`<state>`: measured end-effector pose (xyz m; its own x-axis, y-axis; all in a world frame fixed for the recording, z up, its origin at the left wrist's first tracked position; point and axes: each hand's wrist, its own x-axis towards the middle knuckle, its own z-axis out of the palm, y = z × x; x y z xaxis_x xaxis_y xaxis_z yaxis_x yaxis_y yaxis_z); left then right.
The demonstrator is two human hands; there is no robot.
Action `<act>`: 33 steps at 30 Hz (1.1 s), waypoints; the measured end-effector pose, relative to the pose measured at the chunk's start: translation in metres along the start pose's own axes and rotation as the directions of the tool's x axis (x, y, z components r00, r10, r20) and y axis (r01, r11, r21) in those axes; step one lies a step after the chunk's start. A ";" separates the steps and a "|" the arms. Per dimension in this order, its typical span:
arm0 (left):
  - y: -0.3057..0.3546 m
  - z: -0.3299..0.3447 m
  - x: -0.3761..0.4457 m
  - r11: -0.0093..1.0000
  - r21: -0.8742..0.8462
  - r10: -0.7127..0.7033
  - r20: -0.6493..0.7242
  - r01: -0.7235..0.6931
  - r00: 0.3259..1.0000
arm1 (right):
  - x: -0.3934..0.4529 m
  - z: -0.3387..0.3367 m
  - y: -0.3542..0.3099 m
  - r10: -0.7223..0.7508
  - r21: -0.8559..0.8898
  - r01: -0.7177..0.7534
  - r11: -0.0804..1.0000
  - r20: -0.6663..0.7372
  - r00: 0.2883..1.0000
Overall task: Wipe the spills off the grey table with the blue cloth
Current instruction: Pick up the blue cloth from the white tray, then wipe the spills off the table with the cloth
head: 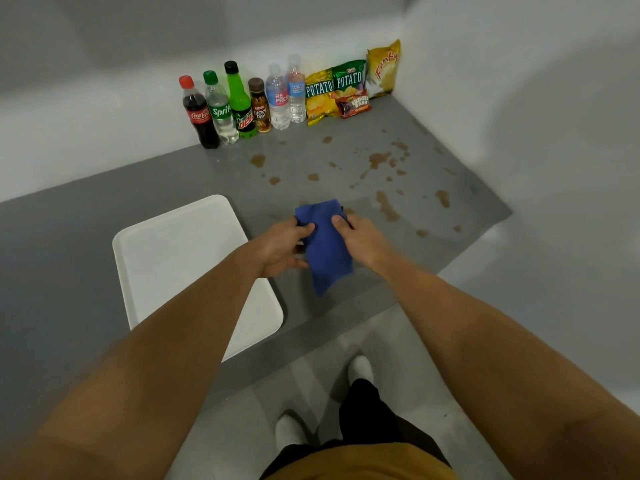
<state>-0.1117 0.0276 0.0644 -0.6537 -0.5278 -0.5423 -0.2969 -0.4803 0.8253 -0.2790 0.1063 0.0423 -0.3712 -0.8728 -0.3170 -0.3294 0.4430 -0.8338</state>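
A white tray [194, 268] lies flat on the left part of the grey table [69, 258], its near corner reaching the table's front edge. The left forearm crosses above the tray's right side.

Behind the tray, against the back wall, six bottles stand upright in a row: a Coca-Cola bottle [200, 114], a Sprite bottle [220, 110], a Mountain Dew bottle [240, 103], a brown Lucky Day bottle [259, 107], and two water bottles [285, 93].

Just right of the tray, the left hand [282, 249] grips the left edge of the blue cloth [325, 251], thumb on top and fingers curled beneath. The cloth is folded and held above the table near its front edge, its lower corner hanging free. The right hand [360, 239] pinches the cloth's right edge, thumb on the upper face. The two hands are close together with the cloth between them.

Right of the bottles, snack packets lean in the corner: two potato chip bags [334, 93], a small red packet [353, 107] and a yellow Funky bag [383, 69].

Brown spills [379, 159] are scattered over the table's right part, from in front of the bottles to the right edge, one streak lying just right of the cloth.
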 end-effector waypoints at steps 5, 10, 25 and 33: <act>-0.004 0.006 0.022 0.998 0.056 -0.027 -0.058 0.031 0.998 | 0.021 -0.005 0.015 -0.052 -0.100 0.047 0.994 -0.047 0.998; -0.014 0.002 0.043 0.976 0.173 -0.081 -0.261 0.129 0.962 | 0.036 -0.008 0.026 -0.042 -0.084 0.044 0.995 0.030 0.999; -0.020 -0.040 0.071 0.812 0.541 0.168 -0.576 0.219 0.800 | 0.054 0.028 0.046 0.003 0.011 -0.004 1.000 0.142 0.990; -0.015 -0.055 0.090 0.703 0.691 0.258 -0.468 0.168 0.845 | 0.057 0.025 0.065 0.002 -0.511 -0.041 0.859 -0.077 0.997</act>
<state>-0.1277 -0.0515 -0.0058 -0.3031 -0.8980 -0.3189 -0.7997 0.0577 0.5976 -0.3003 0.0802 -0.0415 -0.4378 -0.8535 -0.2827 -0.7113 0.5211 -0.4718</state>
